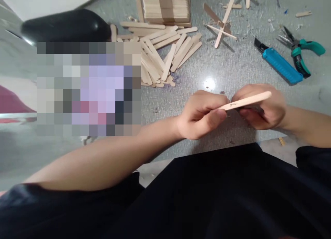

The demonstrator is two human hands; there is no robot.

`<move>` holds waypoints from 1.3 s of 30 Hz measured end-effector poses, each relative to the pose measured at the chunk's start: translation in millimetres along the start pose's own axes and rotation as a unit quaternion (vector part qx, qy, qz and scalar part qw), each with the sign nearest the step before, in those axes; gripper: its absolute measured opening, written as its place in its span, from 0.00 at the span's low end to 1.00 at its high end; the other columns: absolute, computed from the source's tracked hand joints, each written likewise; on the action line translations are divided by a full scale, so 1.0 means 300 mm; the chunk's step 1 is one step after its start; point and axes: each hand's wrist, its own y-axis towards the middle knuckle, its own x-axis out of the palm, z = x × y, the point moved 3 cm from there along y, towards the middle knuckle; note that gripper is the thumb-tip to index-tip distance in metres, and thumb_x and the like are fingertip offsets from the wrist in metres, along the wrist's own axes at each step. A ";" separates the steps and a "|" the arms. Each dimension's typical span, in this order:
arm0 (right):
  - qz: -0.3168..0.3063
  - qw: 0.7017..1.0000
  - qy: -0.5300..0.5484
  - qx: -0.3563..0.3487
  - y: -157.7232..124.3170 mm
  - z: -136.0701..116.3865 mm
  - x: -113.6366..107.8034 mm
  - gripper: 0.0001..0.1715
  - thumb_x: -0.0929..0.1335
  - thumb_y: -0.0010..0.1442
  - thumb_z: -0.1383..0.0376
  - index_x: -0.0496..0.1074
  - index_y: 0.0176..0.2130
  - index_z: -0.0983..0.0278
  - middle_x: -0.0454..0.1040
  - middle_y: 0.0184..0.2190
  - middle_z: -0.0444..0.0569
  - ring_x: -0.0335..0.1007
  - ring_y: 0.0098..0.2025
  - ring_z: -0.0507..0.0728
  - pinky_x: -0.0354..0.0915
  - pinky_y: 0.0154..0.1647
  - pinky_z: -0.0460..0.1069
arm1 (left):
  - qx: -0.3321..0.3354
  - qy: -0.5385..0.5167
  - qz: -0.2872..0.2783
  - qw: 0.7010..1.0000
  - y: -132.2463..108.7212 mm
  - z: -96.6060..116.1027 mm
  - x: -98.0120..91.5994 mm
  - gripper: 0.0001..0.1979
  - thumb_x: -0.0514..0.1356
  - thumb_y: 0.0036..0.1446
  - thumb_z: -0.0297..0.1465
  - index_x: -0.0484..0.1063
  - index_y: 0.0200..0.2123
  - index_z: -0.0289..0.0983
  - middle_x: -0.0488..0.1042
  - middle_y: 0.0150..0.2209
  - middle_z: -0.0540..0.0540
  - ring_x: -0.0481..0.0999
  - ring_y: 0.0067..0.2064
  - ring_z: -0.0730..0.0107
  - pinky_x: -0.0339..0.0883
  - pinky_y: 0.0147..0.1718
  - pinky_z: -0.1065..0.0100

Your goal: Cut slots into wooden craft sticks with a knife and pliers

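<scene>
A pale wooden craft stick (249, 100) slants up to the right in front of my body, with a small dark mark near its left part. My left hand (203, 116) is closed and pinches the stick's left end between thumb and fingers. Behind the stick, my right hand (270, 106) is closed, fingers curled and thumb just below the stick. The stick partly covers those fingertips, so what they grip is hidden. Both hands are raised over the grey patterned table (165, 142).
Loose craft sticks (155, 59) lie beside a banded stack (165, 6). Crossed sticks (222, 28) stand at the back. A blue cutter (281, 65) with its blade out and green-handled pliers (297, 51) lie at right. A black rounded object (67, 27) is at left, above a blurred-out patch.
</scene>
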 end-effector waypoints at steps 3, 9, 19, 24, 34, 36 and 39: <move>0.018 1.000 -0.009 -0.019 -0.007 -0.009 0.004 0.12 0.64 0.90 0.56 0.76 0.54 0.55 0.88 0.46 0.45 0.88 0.44 0.54 0.77 0.43 0.51 | -0.063 0.035 -0.035 0.997 0.009 0.006 0.004 0.36 0.56 0.83 0.59 0.54 0.26 0.45 0.55 0.21 0.53 0.57 0.23 0.71 0.53 0.26 0.62; 0.034 0.995 -0.090 0.007 -0.033 0.007 0.004 0.15 0.62 0.91 0.49 0.75 0.59 0.50 0.89 0.48 0.42 0.89 0.45 0.53 0.80 0.47 0.52 | -0.056 0.045 -0.089 0.993 0.021 0.026 0.017 0.36 0.51 0.84 0.60 0.52 0.27 0.46 0.52 0.21 0.54 0.56 0.23 0.69 0.55 0.27 0.60; 0.053 0.997 -0.044 -0.045 -0.016 -0.012 -0.006 0.10 0.65 0.90 0.55 0.74 0.62 0.49 0.89 0.52 0.41 0.88 0.48 0.54 0.80 0.49 0.53 | -0.025 0.016 -0.099 0.995 0.034 0.056 0.026 0.28 0.58 0.84 0.43 0.55 0.27 0.46 0.56 0.21 0.56 0.58 0.21 0.72 0.55 0.25 0.62; -0.032 0.994 -0.101 -0.010 -0.050 -0.011 -0.009 0.12 0.63 0.90 0.50 0.75 0.58 0.46 0.88 0.52 0.40 0.85 0.45 0.52 0.83 0.50 0.53 | -0.062 0.011 -0.122 0.991 0.040 0.071 0.035 0.23 0.60 0.82 0.40 0.63 0.30 0.44 0.62 0.21 0.55 0.64 0.22 0.72 0.62 0.25 0.66; 0.048 0.995 -0.074 0.047 -0.041 0.097 -0.024 0.18 0.61 0.90 0.52 0.78 0.51 0.48 0.90 0.49 0.43 0.86 0.46 0.54 0.82 0.50 0.53 | -0.085 0.016 -0.083 0.993 0.017 0.072 0.039 0.20 0.58 0.79 0.35 0.61 0.30 0.45 0.61 0.22 0.55 0.61 0.23 0.72 0.58 0.25 0.64; 0.094 0.990 -0.080 0.069 -0.031 0.117 -0.050 0.15 0.65 0.88 0.51 0.79 0.50 0.48 0.90 0.47 0.45 0.87 0.43 0.56 0.83 0.47 0.54 | -0.068 0.016 -0.031 0.997 0.015 0.065 0.033 0.21 0.58 0.79 0.35 0.60 0.29 0.45 0.60 0.22 0.55 0.58 0.22 0.74 0.54 0.24 0.64; 0.188 0.976 -0.100 0.053 -0.016 0.106 -0.076 0.16 0.68 0.86 0.50 0.80 0.47 0.52 0.89 0.41 0.49 0.86 0.38 0.59 0.83 0.42 0.57 | -0.069 0.023 0.029 0.997 0.022 0.047 0.019 0.22 0.58 0.78 0.32 0.59 0.27 0.44 0.55 0.20 0.58 0.51 0.20 0.77 0.50 0.21 0.66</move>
